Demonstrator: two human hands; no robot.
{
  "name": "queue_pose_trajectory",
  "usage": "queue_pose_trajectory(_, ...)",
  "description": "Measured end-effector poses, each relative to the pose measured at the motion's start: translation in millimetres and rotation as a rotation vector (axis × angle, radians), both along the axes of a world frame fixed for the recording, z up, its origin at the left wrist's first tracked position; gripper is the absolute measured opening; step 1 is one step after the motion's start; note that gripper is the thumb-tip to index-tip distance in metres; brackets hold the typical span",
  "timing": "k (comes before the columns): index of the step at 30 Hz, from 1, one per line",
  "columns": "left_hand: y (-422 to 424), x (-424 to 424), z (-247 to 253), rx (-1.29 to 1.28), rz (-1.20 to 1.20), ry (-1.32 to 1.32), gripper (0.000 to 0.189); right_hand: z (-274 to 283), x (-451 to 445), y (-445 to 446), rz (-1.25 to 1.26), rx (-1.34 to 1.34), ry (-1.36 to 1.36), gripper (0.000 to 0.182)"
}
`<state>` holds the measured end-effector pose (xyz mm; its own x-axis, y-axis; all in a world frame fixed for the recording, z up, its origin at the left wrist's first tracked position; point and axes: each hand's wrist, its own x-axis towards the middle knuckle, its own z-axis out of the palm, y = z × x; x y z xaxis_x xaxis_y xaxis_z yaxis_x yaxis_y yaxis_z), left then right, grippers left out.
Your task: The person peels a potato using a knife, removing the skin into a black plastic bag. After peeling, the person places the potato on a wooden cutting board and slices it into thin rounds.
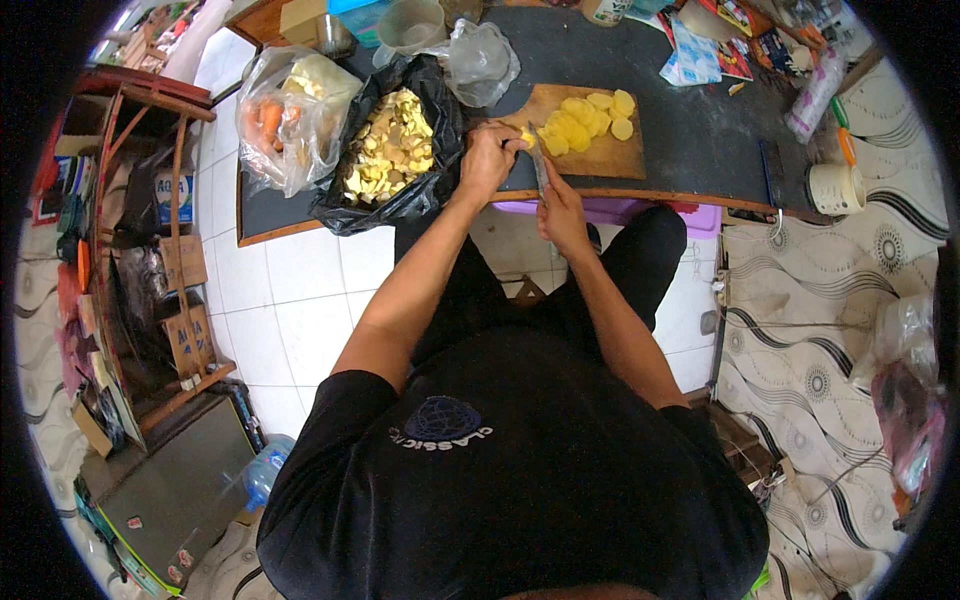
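Observation:
My left hand (487, 159) pinches a small piece of peeled potato (528, 139) over the left part of a wooden cutting board (611, 163). Held in my right hand (562, 212) is a knife (539, 169), its blade upright in view and touching or very close to the potato piece. Round yellow potato slices (577, 124) lie overlapped on the board, with a few apart at the right. Left of my hands, a black plastic bag (427, 199) lies spread around a heap of potato peelings (391, 146). My fingers partly hide the potato piece.
A clear plastic bag (322, 161) with carrots (276, 120) stands at the table's left. Behind the board lie a crumpled plastic bag (484, 64) and a plastic measuring jug (411, 28). Packets (694, 56) and a cream-coloured pot (834, 187) are at the right. A purple container (703, 221) sits below the table edge.

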<state>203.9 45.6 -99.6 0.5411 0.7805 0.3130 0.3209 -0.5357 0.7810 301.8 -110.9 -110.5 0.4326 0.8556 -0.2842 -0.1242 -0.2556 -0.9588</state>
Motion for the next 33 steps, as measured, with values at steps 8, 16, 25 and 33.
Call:
queue_pose_trajectory(8,-15,-2,29,-0.387,0.167,0.157,0.027,30,-9,5,0.085,0.000,-0.804,0.061)
queue_pose_trajectory(16,-11,-8,10,-0.185,0.127,0.084,0.023,60,-14,7,0.126,-0.112,-0.717,0.053)
queue_pose_trajectory(25,-7,-12,-4,-0.135,0.088,-0.029,0.017,55,-11,11,0.173,-0.112,-0.707,0.052)
queue_pose_trajectory(33,-7,-13,-2,-0.193,0.086,-0.026,0.018,48,-6,21,0.183,-0.006,-0.735,0.051)
